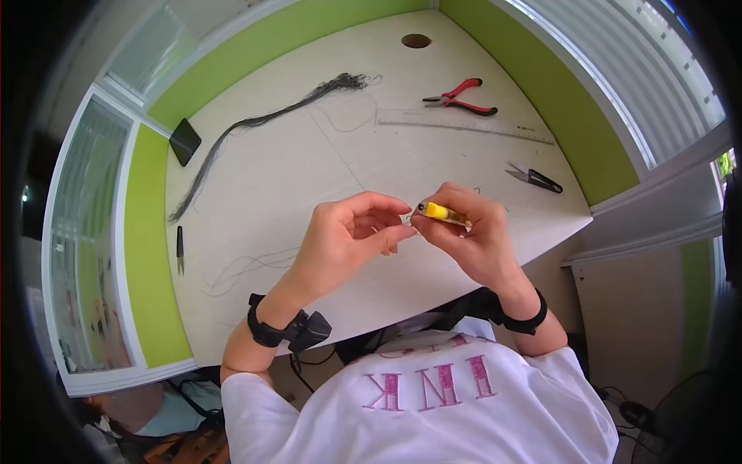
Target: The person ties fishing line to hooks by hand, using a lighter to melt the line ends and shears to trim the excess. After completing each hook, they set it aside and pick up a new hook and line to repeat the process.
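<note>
Between its thumb and fingers my right hand (471,232) holds a yellow lighter (444,213), its metal top toward my left hand. My left hand (352,236) is closed in a pinch close to the lighter's top; what its fingertips hold is too small to make out. A thin dark thread (336,149) runs over the table up from the hands. Below and left of my left hand lie loose loops of thin thread (247,267).
On the table (270,170) lie a dark thread bundle (267,117), red-handled pliers (464,99), a clear ruler (464,126), black thread snips (535,179), a dark slim tool (180,249) and a black flat object (185,142). Green partitions (541,93) border it.
</note>
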`<state>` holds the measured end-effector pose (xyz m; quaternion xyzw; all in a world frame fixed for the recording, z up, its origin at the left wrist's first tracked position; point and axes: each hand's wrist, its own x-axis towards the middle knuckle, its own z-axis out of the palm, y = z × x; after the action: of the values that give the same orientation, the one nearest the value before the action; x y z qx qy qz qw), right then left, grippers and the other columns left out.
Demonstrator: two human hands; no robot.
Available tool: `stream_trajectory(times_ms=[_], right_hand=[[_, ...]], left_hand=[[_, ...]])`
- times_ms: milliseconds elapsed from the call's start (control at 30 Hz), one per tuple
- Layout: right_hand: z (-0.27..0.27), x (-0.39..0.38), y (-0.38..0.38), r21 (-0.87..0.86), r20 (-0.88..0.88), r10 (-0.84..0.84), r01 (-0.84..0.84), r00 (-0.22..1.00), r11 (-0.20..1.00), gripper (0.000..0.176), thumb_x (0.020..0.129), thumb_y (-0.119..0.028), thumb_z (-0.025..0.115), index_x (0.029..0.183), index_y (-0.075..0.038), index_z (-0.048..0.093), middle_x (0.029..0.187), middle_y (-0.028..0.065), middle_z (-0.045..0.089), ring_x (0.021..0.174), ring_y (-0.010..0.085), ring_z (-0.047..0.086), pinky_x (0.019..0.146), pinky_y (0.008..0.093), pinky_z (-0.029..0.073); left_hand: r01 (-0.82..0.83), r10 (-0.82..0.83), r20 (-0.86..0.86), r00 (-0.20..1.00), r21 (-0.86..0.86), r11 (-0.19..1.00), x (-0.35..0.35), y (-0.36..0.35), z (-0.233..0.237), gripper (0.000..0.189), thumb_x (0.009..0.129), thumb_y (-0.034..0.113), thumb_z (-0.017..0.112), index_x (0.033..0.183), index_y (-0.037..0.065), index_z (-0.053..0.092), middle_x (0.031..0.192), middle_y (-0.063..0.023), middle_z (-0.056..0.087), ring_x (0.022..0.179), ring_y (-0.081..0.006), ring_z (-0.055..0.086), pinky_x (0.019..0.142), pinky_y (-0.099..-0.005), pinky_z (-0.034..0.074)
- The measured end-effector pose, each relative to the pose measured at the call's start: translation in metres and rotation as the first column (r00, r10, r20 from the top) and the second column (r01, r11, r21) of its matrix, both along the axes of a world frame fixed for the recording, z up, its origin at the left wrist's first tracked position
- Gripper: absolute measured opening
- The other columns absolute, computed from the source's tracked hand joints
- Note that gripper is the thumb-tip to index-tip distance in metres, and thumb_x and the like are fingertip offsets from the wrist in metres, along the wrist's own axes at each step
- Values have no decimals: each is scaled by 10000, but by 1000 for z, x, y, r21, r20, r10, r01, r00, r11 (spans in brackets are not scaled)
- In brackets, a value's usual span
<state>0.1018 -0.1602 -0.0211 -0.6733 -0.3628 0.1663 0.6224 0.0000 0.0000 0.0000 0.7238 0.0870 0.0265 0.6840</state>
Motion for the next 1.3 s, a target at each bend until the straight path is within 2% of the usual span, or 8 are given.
stream_trajectory(times_ms=[67, 367, 700, 900, 967, 1100, 1200, 1300], right_hand=[[6, 0, -1, -59, 40, 23, -21, 999, 998, 119, 728, -40, 644, 841, -4, 650, 700, 37, 537, 551, 111, 416, 483, 247, 339], [12, 0, -2, -111, 120, 108, -95, 987, 989, 114, 730, -24, 640, 842, 1, 650, 706, 43, 544, 579, 111, 454, 495, 240, 358], [10, -6, -3, 3, -94, 19, -19, 995, 1000, 98, 814, -57, 625, 827, 39, 613, 710, 24, 546, 637, 59, 468, 550, 211, 378], [7, -10, -2, 35, -224, 19, -12, 974, 999, 120, 822, -88, 642, 795, 18, 591, 665, 4, 529, 623, 35, 437, 549, 201, 360], [9, -10, -3, 5, -285, 20, -19, 958, 1000, 101, 820, -35, 595, 764, 38, 552, 735, 0, 553, 724, 48, 490, 659, 191, 416], [1, -6, -4, 98, -306, 22, 9, 952, 995, 164, 825, -115, 651, 863, 31, 585, 704, 27, 536, 618, 53, 444, 525, 218, 348], [3, 1, -20, -293, 257, -56, 133, 965, 947, 224, 807, -127, 661, 955, 25, 588, 807, 95, 523, 607, 186, 506, 526, 272, 406], [-29, -5, -33, -206, 456, 11, 93, 890, 974, 223, 783, -88, 658, 968, 14, 590, 789, 91, 525, 602, 226, 514, 506, 294, 410]], left_hand=[[-17, 18, -14, 1000, 34, 999, 0, -1, -2, 180, 820, 67, 664, 963, -40, 639, 806, -55, 658, 647, -77, 608, 592, -192, 496], [33, -35, 7, 999, 241, 970, -3, 4, 1, 112, 789, -32, 636, 900, -49, 639, 823, -66, 650, 698, -103, 615, 617, -216, 518], [-27, 22, 184, 983, 24, 999, 0, 1, -8, 54, 786, -23, 654, 840, -21, 654, 796, -50, 639, 720, -83, 598, 614, -199, 499], [4, 11, 324, 946, -46, 999, 2, -1, -20, 102, 774, -62, 640, 855, 0, 640, 928, -75, 596, 810, -119, 587, 681, -230, 509], [30, -1, 377, 926, -70, 997, 3, -1, -22, 115, 760, -68, 630, 839, 15, 627, 1005, -90, 567, 829, -118, 560, 694, -236, 477], [2, 10, 385, 923, -31, 1000, 1, 2, -23, 109, 739, -60, 629, 803, 26, 612, 1030, -101, 557, 821, -102, 523, 686, -228, 427], [-51, 45, 421, 906, 3, 999, 1, 4, -21, 106, 727, -56, 625, 773, 34, 592, 1023, -106, 557, 820, -106, 502, 690, -239, 397], [-101, 74, 434, 898, 40, 994, 2, 9, -22, 117, 701, -58, 583, 714, 46, 530, 1040, -125, 542, 893, -157, 470, 773, -292, 383]])
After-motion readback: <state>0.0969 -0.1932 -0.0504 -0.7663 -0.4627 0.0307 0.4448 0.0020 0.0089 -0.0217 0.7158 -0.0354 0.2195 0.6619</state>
